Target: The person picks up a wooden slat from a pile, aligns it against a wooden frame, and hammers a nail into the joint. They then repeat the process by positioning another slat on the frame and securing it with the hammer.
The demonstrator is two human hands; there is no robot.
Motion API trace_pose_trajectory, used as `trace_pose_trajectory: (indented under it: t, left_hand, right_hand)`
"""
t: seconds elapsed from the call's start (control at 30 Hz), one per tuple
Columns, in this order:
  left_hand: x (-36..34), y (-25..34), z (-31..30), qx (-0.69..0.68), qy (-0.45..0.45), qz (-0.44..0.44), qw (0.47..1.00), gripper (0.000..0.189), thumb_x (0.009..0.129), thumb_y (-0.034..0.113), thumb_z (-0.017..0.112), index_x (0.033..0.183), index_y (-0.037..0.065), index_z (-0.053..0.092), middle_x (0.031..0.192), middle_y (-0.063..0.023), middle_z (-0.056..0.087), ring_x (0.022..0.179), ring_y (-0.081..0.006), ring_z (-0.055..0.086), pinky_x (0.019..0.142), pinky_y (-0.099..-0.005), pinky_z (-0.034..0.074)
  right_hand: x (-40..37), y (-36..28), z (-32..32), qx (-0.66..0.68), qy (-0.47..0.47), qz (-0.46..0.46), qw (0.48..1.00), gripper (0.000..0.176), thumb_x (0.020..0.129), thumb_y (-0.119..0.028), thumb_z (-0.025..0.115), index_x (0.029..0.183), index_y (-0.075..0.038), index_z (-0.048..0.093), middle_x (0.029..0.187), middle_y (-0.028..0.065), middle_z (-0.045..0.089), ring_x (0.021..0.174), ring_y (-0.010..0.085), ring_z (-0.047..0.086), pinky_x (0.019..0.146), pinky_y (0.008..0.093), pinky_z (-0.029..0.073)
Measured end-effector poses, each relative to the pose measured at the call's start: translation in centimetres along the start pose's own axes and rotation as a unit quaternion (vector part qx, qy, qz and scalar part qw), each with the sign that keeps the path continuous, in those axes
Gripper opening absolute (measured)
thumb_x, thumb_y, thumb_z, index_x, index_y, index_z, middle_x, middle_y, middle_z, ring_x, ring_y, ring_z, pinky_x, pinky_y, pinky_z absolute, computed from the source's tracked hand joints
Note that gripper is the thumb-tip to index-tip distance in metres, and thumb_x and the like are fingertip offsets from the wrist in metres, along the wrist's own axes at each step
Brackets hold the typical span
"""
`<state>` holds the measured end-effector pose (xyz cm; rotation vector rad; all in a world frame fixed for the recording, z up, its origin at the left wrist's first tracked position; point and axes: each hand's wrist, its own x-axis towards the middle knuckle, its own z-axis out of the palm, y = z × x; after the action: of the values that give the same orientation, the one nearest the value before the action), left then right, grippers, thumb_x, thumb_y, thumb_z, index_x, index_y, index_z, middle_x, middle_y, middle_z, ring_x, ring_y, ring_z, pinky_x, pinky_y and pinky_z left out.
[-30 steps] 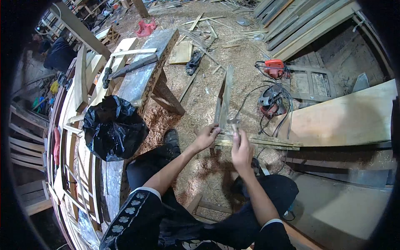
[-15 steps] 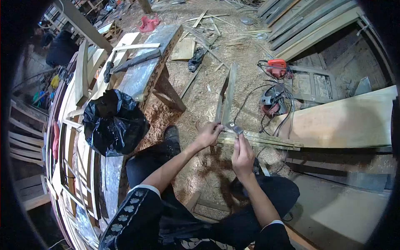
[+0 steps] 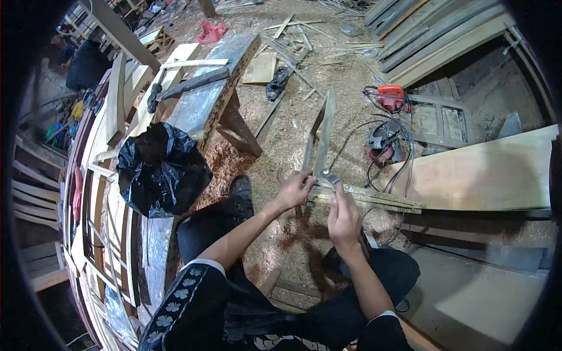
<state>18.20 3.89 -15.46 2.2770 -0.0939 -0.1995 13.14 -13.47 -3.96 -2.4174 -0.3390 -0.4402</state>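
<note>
My right hand (image 3: 344, 219) is closed round a hammer, and its metal head (image 3: 332, 178) shows just above my fingers. My left hand (image 3: 294, 190) is closed, thumb and forefinger pinched together at the near corner of a narrow wooden frame (image 3: 322, 137). Whatever that pinch holds is too small to make out. The hammer head is close to the left fingertips, to their right. Thin wooden strips (image 3: 380, 198) run rightward from the frame's near end, beneath both hands.
A black plastic bag (image 3: 164, 175) lies by the workbench (image 3: 205, 88) on my left, where another hammer (image 3: 153, 98) rests. A circular saw (image 3: 383, 140) and an orange power tool (image 3: 391, 96) sit on the sawdust floor. A wide board (image 3: 480, 169) lies to the right.
The hammer has shifted slightly and its head has tilted a little in my right hand. My left hand stays pinched at nearly the same spot.
</note>
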Motion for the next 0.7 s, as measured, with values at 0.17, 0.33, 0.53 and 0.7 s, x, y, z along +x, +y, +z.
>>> trace_pose_trajectory:
  t: [0.17, 0.33, 0.53, 0.7]
  left_hand:
    - [-0.1, 1.3, -0.6, 0.002, -0.054, -0.028, 0.998, 0.052, 0.103, 0.048, 0.044, 0.132, 0.008, 0.06, 0.11, -0.0182, 0.068, 0.116, -0.0329, 0.059, 0.11, -0.0719, 0.0]
    - [0.0, 1.3, -0.5, 0.023, -0.015, -0.02, 0.999, 0.05, 0.103, 0.045, 0.046, 0.13, 0.007, 0.061, 0.114, -0.0214, 0.066, 0.112, -0.0341, 0.06, 0.109, -0.0736, 0.008]
    - [0.5, 0.3, 0.0, -0.034, -0.003, 0.007, 0.999, 0.047, 0.103, 0.042, 0.047, 0.127, 0.006, 0.063, 0.106, -0.021, 0.068, 0.106, -0.0346, 0.063, 0.105, -0.076, 0.014]
    - [0.1, 1.3, -0.5, 0.009, -0.028, -0.018, 0.999, 0.046, 0.102, 0.043, 0.046, 0.128, 0.009, 0.064, 0.105, -0.0162, 0.07, 0.108, -0.0328, 0.063, 0.109, -0.0731, 0.002]
  right_hand:
    - [0.2, 0.1, 0.0, -0.059, -0.116, 0.067, 0.989, 0.039, 0.098, -0.015, 0.056, 0.136, -0.006, 0.057, 0.084, 0.0158, 0.062, 0.068, 0.0345, 0.064, 0.06, 0.0466, 0.05]
    - [0.4, -0.3, -0.3, -0.031, -0.022, -0.013, 0.999, 0.041, 0.098, -0.016, 0.056, 0.138, -0.007, 0.055, 0.087, 0.0158, 0.064, 0.07, 0.0336, 0.065, 0.058, 0.0451, 0.05]
    - [0.0, 0.7, 1.1, -0.014, -0.008, -0.018, 1.0, 0.043, 0.097, -0.013, 0.056, 0.14, -0.008, 0.055, 0.085, 0.0155, 0.063, 0.067, 0.0335, 0.063, 0.056, 0.044, 0.049]
    - [-0.4, 0.3, 0.5, -0.037, -0.061, 0.021, 0.997, 0.043, 0.097, -0.014, 0.056, 0.14, -0.008, 0.054, 0.082, 0.0157, 0.063, 0.064, 0.0336, 0.063, 0.055, 0.0438, 0.048]
